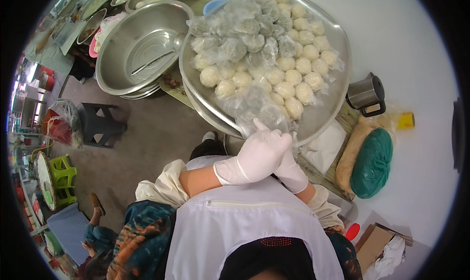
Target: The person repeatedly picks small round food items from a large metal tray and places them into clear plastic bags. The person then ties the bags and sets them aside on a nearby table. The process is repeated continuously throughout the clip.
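Both my hands wear white gloves and meet at the near edge of a large perforated metal tray (332,111). My left hand (259,157) lies across my right hand (292,169), its fingers closed on a clear plastic bag (253,109) that rests over the near part of the tray. The right fingers are mostly hidden behind the left hand, so their hold cannot be told. Several pale round balls in clear wrap (293,78) fill the tray's middle and right. Darker balls in clear plastic (253,43) are heaped at the far left of them.
Left of the tray, a large steel basin (106,67) holds a metal spoon (152,62). A steel jug (366,92) and a tied green plastic bag (371,164) stand to the right. A dark stool (99,124) is on the floor at left. Other people are partly visible at the left.
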